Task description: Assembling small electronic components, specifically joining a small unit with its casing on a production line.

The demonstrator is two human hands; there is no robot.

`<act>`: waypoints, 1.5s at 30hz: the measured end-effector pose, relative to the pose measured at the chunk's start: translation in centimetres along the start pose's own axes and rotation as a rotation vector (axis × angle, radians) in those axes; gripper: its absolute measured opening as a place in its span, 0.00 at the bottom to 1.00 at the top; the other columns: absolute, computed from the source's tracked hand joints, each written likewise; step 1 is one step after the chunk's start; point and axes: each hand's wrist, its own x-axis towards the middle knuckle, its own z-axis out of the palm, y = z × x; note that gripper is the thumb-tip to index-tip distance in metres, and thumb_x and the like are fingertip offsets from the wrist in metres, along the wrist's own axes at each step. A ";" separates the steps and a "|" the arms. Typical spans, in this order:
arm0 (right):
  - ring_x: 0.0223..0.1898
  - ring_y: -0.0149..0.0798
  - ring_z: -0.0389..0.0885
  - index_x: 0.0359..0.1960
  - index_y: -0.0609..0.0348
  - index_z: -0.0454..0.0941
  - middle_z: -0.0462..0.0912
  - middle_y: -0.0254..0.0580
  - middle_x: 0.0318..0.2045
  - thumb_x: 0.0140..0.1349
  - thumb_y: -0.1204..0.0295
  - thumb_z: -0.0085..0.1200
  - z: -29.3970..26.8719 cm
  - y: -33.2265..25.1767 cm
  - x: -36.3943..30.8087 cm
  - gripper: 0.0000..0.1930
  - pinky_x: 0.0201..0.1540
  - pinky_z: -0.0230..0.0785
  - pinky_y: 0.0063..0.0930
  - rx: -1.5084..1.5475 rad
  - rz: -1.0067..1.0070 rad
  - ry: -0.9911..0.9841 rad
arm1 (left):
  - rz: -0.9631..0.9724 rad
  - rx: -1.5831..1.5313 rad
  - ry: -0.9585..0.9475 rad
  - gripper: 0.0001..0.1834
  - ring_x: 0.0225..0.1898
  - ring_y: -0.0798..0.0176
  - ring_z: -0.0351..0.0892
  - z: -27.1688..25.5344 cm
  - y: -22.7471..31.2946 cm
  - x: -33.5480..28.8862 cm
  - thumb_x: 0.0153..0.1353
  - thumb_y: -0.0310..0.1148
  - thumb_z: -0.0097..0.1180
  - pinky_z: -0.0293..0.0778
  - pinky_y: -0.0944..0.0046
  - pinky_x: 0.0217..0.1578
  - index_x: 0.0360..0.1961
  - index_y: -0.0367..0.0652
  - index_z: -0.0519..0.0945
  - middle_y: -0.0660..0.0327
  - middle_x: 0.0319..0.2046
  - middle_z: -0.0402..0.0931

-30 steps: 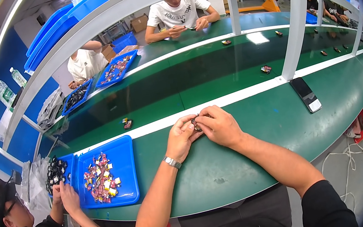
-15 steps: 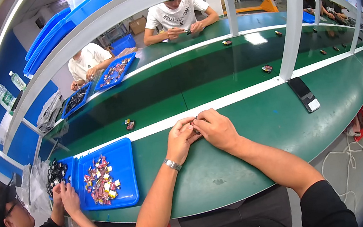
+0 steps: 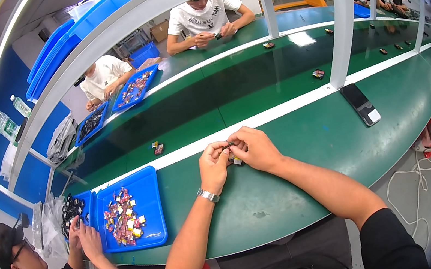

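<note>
My left hand [image 3: 213, 163] and my right hand [image 3: 255, 150] meet over the green bench, fingertips pinched together. Between them is a small dark part [image 3: 226, 146], mostly covered by the fingers. A small piece with a pale yellow-white face [image 3: 237, 160] shows just under my right fingers; whether it is joined to the dark part I cannot tell. To the left, a blue tray [image 3: 155, 209] holds a heap of small reddish parts [image 3: 124, 219] with yellow and white patches.
A co-worker's hands [image 3: 85, 235] work beside a second blue tray of black parts [image 3: 73, 209]. Small parts [image 3: 158, 148] lie along the green belt [image 3: 192, 124] ahead. A phone-like black device [image 3: 360, 105] rests at right, near a white rack post [image 3: 341, 23]. Two people sit opposite.
A dark part now shows at my fingertips where a reddish one showed before, and a yellow-white face appears below them. The view has shifted slightly. The co-worker's hands at left have moved a little.
</note>
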 end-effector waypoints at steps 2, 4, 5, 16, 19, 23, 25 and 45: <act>0.32 0.36 0.82 0.39 0.65 0.80 0.80 0.43 0.33 0.58 0.77 0.59 0.0 0.3 0.3 0.08 0.38 0.77 0.28 0.050 0.018 -0.005 | -0.005 0.049 -0.007 0.10 0.44 0.68 0.80 0.0 0.0 0.3 0.66 0.23 0.52 0.78 0.67 0.43 0.49 0.37 0.75 0.59 0.44 0.80; 0.32 0.34 0.82 0.38 0.65 0.80 0.80 0.42 0.33 0.58 0.76 0.59 0.1 1.0 0.8 0.08 0.37 0.77 0.27 0.103 0.032 -0.007 | 0.453 0.291 0.120 0.11 0.47 0.67 0.78 -0.9 0.5 0.2 0.64 0.22 0.52 0.76 0.66 0.46 0.48 0.37 0.77 0.59 0.45 0.79; 0.32 0.31 0.82 0.39 0.65 0.81 0.81 0.39 0.32 0.58 0.76 0.60 -0.6 2.3 1.0 0.08 0.37 0.76 0.25 0.119 0.104 0.043 | 0.471 0.375 0.181 0.11 0.49 0.67 0.77 -0.3 2.8 -0.4 0.62 0.21 0.53 0.74 0.66 0.48 0.45 0.37 0.78 0.58 0.45 0.78; 0.35 0.35 0.86 0.37 0.64 0.82 0.87 0.46 0.33 0.55 0.69 0.65 -4.1 7.8 5.6 0.12 0.42 0.77 0.29 0.149 0.493 0.373 | 1.497 -0.617 -0.168 0.14 0.17 0.73 0.61 8.0 18.5 -20.3 0.54 0.14 0.47 0.55 0.70 0.20 0.19 0.47 0.65 0.68 0.18 0.63; 0.37 0.43 0.86 0.34 0.63 0.83 0.87 0.46 0.32 0.52 0.68 0.67 -3.0 8.6 8.1 0.12 0.45 0.77 0.32 -0.106 0.445 0.357 | 1.472 -0.638 -0.224 0.15 0.16 0.74 0.60 9.5 18.0 -22.4 0.55 0.15 0.46 0.54 0.70 0.19 0.19 0.49 0.65 0.70 0.18 0.62; 0.38 0.41 0.86 0.38 0.62 0.84 0.87 0.46 0.34 0.53 0.67 0.66 -3.5 10.9 11.2 0.14 0.45 0.76 0.31 -0.198 0.443 0.324 | 1.383 -0.693 -0.376 0.17 0.14 0.77 0.59 10.8 17.6 -23.8 0.57 0.15 0.45 0.50 0.72 0.17 0.19 0.53 0.65 0.74 0.17 0.60; 0.39 0.43 0.85 0.39 0.62 0.83 0.86 0.46 0.35 0.54 0.69 0.62 -2.9 11.7 10.8 0.12 0.46 0.75 0.32 -0.282 0.379 0.359 | 1.342 -0.711 -0.450 0.19 0.13 0.79 0.58 11.0 17.5 -24.1 0.58 0.15 0.44 0.49 0.72 0.16 0.19 0.55 0.65 0.76 0.16 0.59; 0.28 0.42 0.80 0.36 0.58 0.82 0.79 0.45 0.29 0.59 0.74 0.55 -3.3 10.2 10.6 0.06 0.34 0.73 0.35 -0.271 -0.093 0.650 | 1.949 0.510 -0.454 0.20 0.64 0.61 0.69 14.0 13.8 -20.2 0.67 0.24 0.39 0.70 0.55 0.63 0.56 0.34 0.77 0.60 0.66 0.66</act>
